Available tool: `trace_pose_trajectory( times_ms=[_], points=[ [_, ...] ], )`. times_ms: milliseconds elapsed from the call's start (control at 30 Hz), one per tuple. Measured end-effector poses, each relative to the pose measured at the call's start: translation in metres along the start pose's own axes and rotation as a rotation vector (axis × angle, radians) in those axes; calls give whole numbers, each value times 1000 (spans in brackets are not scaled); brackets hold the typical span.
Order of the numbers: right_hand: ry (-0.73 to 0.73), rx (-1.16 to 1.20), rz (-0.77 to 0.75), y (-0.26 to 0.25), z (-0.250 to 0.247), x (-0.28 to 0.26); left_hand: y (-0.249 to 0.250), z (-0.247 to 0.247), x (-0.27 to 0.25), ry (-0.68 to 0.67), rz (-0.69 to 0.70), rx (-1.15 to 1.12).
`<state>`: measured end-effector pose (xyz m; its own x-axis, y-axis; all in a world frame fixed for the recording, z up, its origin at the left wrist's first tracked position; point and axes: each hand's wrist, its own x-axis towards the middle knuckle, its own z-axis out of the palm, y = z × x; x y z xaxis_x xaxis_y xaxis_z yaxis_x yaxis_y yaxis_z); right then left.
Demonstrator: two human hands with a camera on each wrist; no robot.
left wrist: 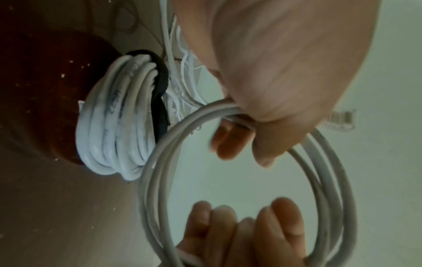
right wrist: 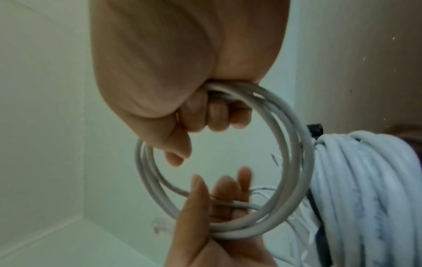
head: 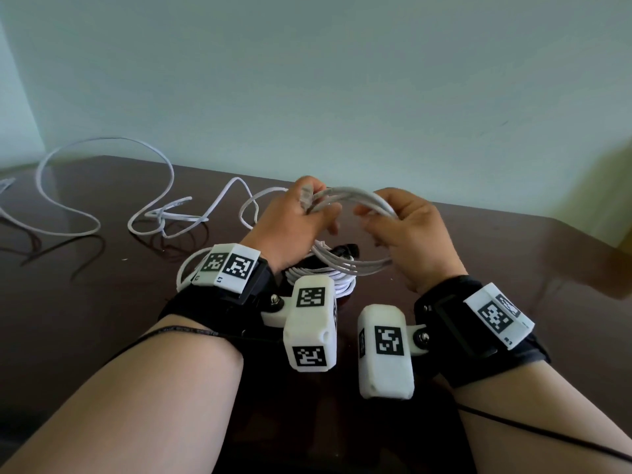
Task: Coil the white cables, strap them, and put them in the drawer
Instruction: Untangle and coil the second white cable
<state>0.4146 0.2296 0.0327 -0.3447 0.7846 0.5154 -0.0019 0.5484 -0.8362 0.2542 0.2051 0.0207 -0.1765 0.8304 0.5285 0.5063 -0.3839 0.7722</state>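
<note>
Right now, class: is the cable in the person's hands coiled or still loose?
Coiled. The held cable forms several stacked loops, gripped by the left hand and right hand; no strap shows on it.

the table is dark brown wood with a glossy finish that mirrors the loose cable at ten o'clock. the coil in both hands has a smooth, matt, off-white plastic jacket; its plug is clear plastic. the bundled coil at six o'clock is shinier white plastic, bound by a matt black cloth strap. the wall is flat matt paint.
</note>
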Motion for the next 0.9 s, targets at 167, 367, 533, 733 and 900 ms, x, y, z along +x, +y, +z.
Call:
trace_pose_trajectory(
  times_ms=[167, 367, 533, 733, 900],
  points=[
    [60, 205, -12, 4, 0, 4, 9, 4, -1, 190, -42, -254],
    [-103, 295, 83, 10, 10, 3, 11, -4, 8, 492, -251, -801],
    [-188, 494, 77, 7, 7, 4, 0, 1, 4, 328, -157, -253],
    [-211, 200, 40, 0, 3, 1, 17, 13, -4, 26, 1, 322],
    [-229, -201, 66, -3, -3, 1, 18, 16, -6, -150, 65, 522]
  ],
)
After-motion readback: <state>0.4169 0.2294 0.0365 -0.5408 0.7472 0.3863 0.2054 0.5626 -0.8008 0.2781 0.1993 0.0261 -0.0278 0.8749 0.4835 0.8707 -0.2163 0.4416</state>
